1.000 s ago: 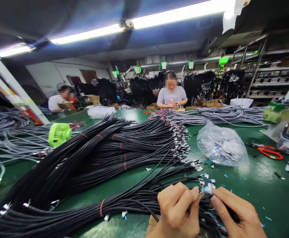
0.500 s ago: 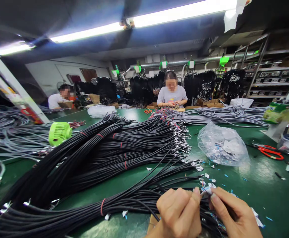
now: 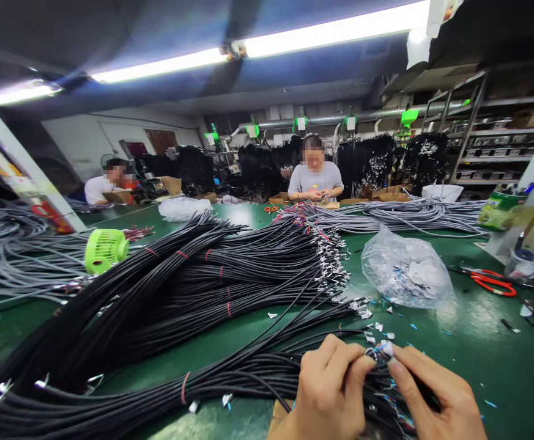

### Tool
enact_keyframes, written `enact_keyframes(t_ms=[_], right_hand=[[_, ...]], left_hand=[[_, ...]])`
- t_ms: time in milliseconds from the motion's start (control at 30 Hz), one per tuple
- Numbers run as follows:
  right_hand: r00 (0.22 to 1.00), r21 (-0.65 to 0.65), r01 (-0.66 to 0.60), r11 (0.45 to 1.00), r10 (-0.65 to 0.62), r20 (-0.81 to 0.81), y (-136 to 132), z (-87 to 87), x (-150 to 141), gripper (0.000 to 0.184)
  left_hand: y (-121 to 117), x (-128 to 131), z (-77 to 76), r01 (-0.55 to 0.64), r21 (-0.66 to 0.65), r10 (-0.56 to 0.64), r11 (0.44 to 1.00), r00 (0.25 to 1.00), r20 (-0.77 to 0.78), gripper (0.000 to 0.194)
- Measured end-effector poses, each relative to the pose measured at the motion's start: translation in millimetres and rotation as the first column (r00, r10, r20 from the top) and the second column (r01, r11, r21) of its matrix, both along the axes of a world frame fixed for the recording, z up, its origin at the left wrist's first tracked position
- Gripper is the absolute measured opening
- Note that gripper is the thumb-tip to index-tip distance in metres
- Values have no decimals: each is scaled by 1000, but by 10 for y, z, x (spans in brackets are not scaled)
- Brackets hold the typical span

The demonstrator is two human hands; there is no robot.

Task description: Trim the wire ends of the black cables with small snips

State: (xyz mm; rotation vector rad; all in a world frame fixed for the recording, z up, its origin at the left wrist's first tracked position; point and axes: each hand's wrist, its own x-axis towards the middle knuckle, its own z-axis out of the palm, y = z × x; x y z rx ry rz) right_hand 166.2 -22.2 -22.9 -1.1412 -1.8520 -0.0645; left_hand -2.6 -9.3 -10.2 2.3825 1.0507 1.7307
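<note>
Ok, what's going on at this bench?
The left hand and right hand pinch a stripped cable end between them, with fine wires and a white scrap showing at the fingertips. Black cables, banded in bundles, cover much of the green table. Trimmings lie scattered nearby, with more in a clear bag; the red-handled tool lies off to the right. Across the table, a person is working at something small.

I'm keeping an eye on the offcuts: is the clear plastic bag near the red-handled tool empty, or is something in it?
Not empty: small blue and white scraps show through the clear plastic bag.
</note>
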Motion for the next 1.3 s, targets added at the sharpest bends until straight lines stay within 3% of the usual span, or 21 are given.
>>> enact_keyframes(t_ms=[200,333,400,533,567,600,667,733,800,867,933,1000,1133,1300], right_hand=[[1000,71,1,997,-3,18,-21,-44,14,22],[1000,87,-14,996,14,9,-11,-51,38,19],[999,103,-40,994,40,0,-7,-19,38,18],[992,137,-124,983,125,3,-20,97,10,17],[991,134,-133,982,133,9,-26,122,6,18],[991,126,-133,983,132,18,-30,140,6,19],[991,91,-134,987,132,35,-28,152,26,18],[993,60,-116,991,115,22,-10,144,69,15],[995,24,-90,996,91,-38,17,135,114,15],[984,-36,-104,994,98,-149,36,144,133,16],[962,-158,-198,967,161,-221,38,173,115,15],[953,-268,-264,927,208,-222,28,206,76,20],[951,-287,-292,912,246,-187,13,231,38,23],[916,-310,-372,875,293,-273,20,207,56,20]], left_hand=[[26,-4,84,128,-273,-111,953,991,80,28],[51,-6,126,266,-450,-197,852,961,195,42],[83,-28,140,415,-569,-282,709,908,310,49],[172,-132,153,709,-680,-418,185,683,598,55],[192,-161,154,731,-677,-419,91,644,640,55],[208,-187,154,740,-672,-413,29,621,666,55],[226,-223,158,746,-666,-404,-22,603,688,55],[224,-230,167,745,-667,-404,-31,601,690,54],[202,-206,181,723,-690,-437,23,629,643,54],[161,-157,194,657,-731,-480,183,709,517,53],[114,-102,196,548,-751,-484,368,803,349,50],[76,-59,185,450,-751,-462,483,860,217,46],[57,-35,158,385,-741,-454,551,883,121,42],[77,-35,162,385,-742,-451,548,884,125,41]])
